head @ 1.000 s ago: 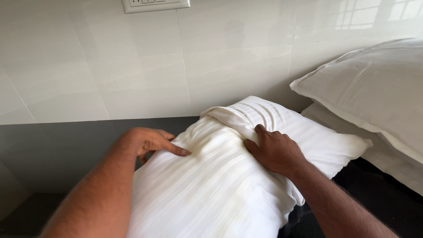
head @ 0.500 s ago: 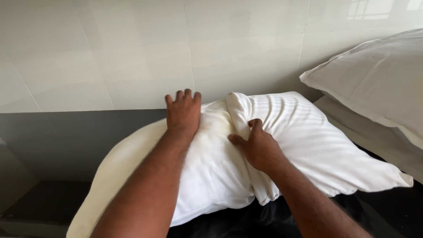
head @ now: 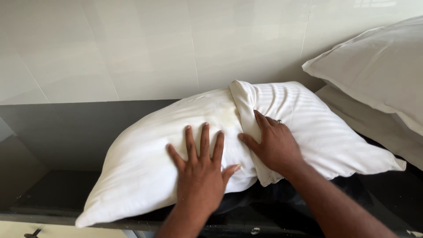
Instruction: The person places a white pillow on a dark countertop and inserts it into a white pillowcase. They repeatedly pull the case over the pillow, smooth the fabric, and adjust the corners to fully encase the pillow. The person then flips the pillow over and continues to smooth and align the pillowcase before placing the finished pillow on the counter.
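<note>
Left hand (head: 200, 174): flat, fingers spread on the pillow (head: 145, 154), grasping nothing.
Right hand (head: 275, 147): fingers released, pressing the striped pillowcase (head: 317, 128) edge.
Room: dark ledge (head: 66, 132) at 9 o'clock.

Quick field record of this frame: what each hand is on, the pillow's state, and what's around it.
left hand: flat, fingers spread, on bare part of white pillow
right hand: on the striped pillowcase at its bunched open edge; ring on one finger
pillow: partly in the case, left part uncovered
support: dark headboard ledge
nearby: two stacked pillows at right
backdrop: pale tiled wall
</note>
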